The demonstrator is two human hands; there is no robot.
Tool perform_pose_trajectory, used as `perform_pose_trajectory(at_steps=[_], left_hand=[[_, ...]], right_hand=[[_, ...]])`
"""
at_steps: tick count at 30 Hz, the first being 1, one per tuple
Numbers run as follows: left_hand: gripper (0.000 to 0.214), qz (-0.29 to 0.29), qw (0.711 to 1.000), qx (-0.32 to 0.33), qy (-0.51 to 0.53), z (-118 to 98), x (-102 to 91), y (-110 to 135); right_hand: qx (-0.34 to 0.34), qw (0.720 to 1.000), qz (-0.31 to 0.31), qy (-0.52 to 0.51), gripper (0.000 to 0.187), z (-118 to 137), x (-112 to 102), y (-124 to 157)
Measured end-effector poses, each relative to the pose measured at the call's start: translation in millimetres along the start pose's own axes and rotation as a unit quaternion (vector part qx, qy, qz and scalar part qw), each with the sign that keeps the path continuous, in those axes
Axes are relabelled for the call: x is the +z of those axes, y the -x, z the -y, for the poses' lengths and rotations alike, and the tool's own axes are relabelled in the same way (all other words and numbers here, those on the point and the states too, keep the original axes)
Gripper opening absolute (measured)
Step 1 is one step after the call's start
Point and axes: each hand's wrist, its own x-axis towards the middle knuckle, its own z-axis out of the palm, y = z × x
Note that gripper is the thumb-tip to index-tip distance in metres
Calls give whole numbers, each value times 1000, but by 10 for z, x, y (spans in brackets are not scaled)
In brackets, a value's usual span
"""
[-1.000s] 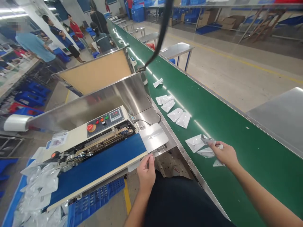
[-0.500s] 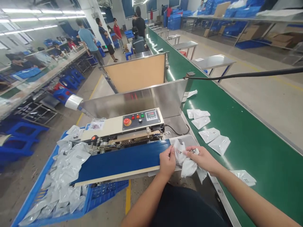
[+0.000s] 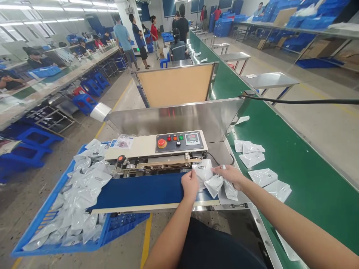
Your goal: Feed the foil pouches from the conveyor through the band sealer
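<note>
Both my hands meet at the right end of a band sealing machine (image 3: 157,149). My left hand (image 3: 190,184) is closed on the edge of a white pouch (image 3: 202,171) that lies on the machine's blue belt (image 3: 140,190), close to the sealing slot. My right hand (image 3: 230,175) is closed on two or three more white pouches (image 3: 221,185) that hang below its fingers. The machine's panel carries a red stop button (image 3: 162,143) and a small display.
A blue crate (image 3: 56,224) heaped with sealed pouches sits under the machine's left end. Several pouches (image 3: 263,175) lie on the green conveyor (image 3: 308,179) to my right. A black cable (image 3: 303,101) crosses above it. People stand and sit further along the line.
My right hand picked pouches off the green conveyor and carried them left to the machine. My left hand took one and moved it onto the blue belt. My view swung left.
</note>
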Motion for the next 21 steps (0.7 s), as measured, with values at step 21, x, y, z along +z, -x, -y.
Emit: perform_pose_trajectory(at_steps=[21], left_hand=[[57,266,950,83,144,-190,-130,575]], right_hand=[[-67,995,29,-67,58,-26,-112,726]])
